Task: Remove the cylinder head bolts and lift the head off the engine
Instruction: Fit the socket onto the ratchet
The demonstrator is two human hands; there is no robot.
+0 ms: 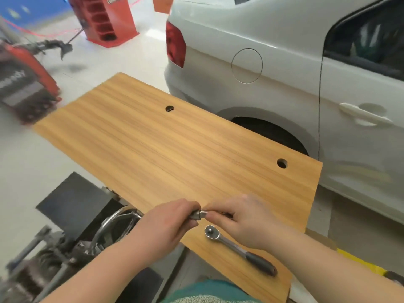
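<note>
Nearest the camera, a ratchet wrench (238, 249) lies flat on the wooden worktop (175, 145), its round drive head toward the hands and its dark grip toward the near edge; nothing is fitted on it. Just beyond it both hands meet over the worktop: the left hand (172, 221) curls around a short metal socket piece (196, 214), and the right hand (242, 217) pinches the other end of it with fingers and thumb, where what may be an extension bar is mostly hidden in the palm. It looks as though the tool is being put together, so I judge the task to be at its very start. To the lower left, below the worktop edge, sits the engine (72, 243), a blurred mass of dark metal with a shiny curved pipe (113, 221); the cylinder head and its bolts cannot be made out there, and nothing suggests any bolt is out. All of the loosening and the lift itself appear to remain. Farther off, two round holes pierce the worktop, a white car (284, 73) stands beside it, and red workshop equipment (105, 20) stands on the pale floor beyond.
</note>
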